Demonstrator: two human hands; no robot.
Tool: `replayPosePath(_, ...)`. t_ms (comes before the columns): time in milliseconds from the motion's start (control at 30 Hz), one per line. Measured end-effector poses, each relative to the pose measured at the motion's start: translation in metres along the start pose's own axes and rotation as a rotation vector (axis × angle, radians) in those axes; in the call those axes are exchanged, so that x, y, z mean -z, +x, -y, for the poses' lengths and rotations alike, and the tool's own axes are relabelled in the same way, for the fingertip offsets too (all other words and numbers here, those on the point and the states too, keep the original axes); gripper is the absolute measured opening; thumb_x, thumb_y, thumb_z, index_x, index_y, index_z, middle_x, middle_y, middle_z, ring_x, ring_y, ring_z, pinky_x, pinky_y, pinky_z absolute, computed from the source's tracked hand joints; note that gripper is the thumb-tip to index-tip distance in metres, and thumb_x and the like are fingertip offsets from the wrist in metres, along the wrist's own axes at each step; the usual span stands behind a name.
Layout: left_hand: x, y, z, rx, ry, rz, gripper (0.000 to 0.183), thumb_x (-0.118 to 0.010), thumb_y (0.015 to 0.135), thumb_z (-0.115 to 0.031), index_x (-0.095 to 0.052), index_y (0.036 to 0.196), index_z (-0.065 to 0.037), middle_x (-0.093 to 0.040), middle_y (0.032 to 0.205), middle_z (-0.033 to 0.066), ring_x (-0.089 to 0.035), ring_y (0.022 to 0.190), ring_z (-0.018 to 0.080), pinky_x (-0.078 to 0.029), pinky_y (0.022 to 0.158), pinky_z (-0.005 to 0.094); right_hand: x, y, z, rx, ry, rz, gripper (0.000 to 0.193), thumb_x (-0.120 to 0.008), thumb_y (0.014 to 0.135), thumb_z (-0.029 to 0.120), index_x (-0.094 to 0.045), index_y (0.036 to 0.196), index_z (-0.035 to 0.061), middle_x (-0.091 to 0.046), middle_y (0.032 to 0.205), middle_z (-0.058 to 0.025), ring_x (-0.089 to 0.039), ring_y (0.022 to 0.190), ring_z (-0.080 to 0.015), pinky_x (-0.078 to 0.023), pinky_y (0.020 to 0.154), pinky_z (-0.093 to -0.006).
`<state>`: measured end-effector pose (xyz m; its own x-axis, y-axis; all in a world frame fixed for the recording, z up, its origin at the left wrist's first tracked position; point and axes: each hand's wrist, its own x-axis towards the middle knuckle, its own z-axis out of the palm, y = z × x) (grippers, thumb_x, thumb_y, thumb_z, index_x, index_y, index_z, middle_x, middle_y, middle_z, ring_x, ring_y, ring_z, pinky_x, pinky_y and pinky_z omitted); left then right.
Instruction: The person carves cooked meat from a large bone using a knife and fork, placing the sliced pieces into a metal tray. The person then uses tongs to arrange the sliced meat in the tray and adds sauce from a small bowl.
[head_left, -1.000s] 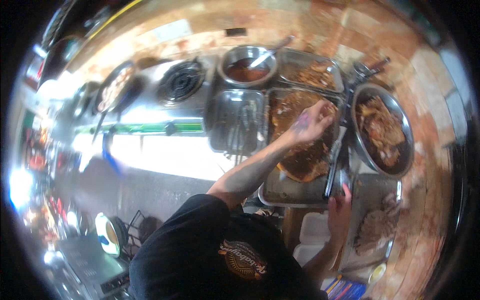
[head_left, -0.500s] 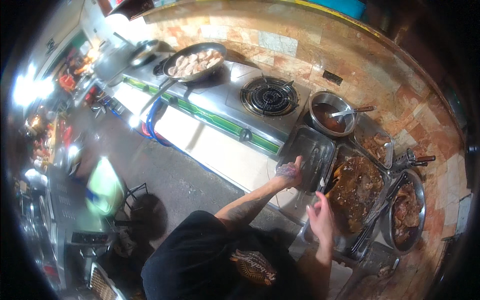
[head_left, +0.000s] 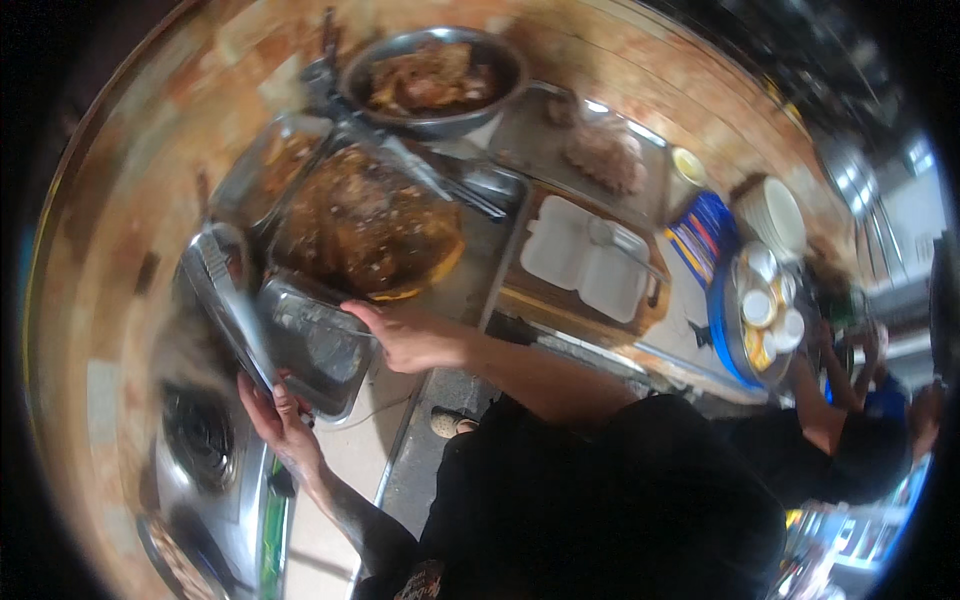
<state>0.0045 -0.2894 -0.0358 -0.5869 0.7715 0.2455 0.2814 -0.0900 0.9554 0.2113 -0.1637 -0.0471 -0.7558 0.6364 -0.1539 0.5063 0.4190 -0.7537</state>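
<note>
A pair of metal tongs slants up from my left hand, which is closed round its near end. The far end of the tongs reaches over a saucepan, hiding part of it. Beside them lies a shallow rectangular metal tray with greasy residue inside. My right hand is at the tray's right edge, thumb stretched out and the other fingers loosely bent. I cannot tell whether it touches the rim. Behind the tray, browned food with pale bits fills a larger pan.
Further back stand a steel bowl of meat and a tray with pale meat. An open white foam box rests on a wooden board. Stove burner at left; blue tub of lidded cups and another person's arm at right.
The view has swung right, bringing the foam box and blue tub into sight. My left hand, empty before, now holds the tongs. My right hand has come to the tray's edge.
</note>
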Motion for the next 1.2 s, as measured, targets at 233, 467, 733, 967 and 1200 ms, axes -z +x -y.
replayPosePath(233,-0.083,0.056,-0.074,-0.093,0.148,0.538,0.054,-0.055,0.100,-0.027,-0.038,0.148,-0.008,-0.063,0.118,0.0089,-0.054,0.083,0.0094,-0.045,0.075,0.0255,0.104,-0.194,-0.064,0.075,0.188,-0.484,0.071,-0.059,0.091,0.008,-0.026,0.153,0.0098,-0.056,0.133,-0.0180,-0.055,0.122,-0.0313,-0.045,0.100,-0.0439)
replayPosePath(467,-0.302,0.101,-0.070,-0.346,0.384,1.055,0.049,-0.052,0.098,-0.019,-0.039,0.144,-0.010,-0.057,0.133,0.0228,-0.055,0.124,0.0361,-0.042,0.104,0.0447,0.203,-0.312,-0.148,-0.752,-0.509,-0.784,0.052,-0.057,0.086,0.007,-0.049,0.138,0.0096,-0.066,0.116,-0.0201,-0.066,0.103,-0.0368,-0.052,0.087,-0.0461)
replayPosePath(733,-0.507,0.124,-0.007,-0.361,0.705,1.262,0.050,-0.054,0.097,-0.029,-0.045,0.142,-0.009,-0.054,0.137,0.0220,-0.051,0.128,0.0379,-0.041,0.106,0.0454,0.293,-0.289,-0.212,-0.823,-0.801,-0.386,0.047,-0.053,0.090,0.012,-0.051,0.137,0.0152,-0.070,0.093,-0.0173,-0.071,0.081,-0.0329,-0.059,0.065,-0.0452)
replayPosePath(967,-0.489,0.173,-0.002,-0.172,0.696,1.389,0.047,-0.057,0.095,-0.022,-0.051,0.140,-0.008,-0.069,0.097,0.0125,-0.065,0.077,0.0202,-0.053,0.069,0.0364,0.320,-0.280,-0.223,-0.829,-0.874,-0.136,0.052,-0.054,0.088,0.009,-0.050,0.139,0.0165,-0.069,0.093,-0.0154,-0.071,0.086,-0.0309,-0.057,0.071,-0.0449)
replayPosePath(1200,-0.475,0.200,-0.023,0.067,0.710,1.338,0.043,-0.057,0.095,-0.018,-0.054,0.137,-0.007,-0.060,0.071,0.0034,-0.053,0.060,0.0112,-0.044,0.052,0.0284,0.348,-0.301,-0.206,-0.529,-1.089,-0.481,0.046,-0.057,0.085,0.011,-0.060,0.130,0.0182,-0.070,0.095,-0.0165,-0.071,0.084,-0.0273,-0.056,0.070,-0.0429)
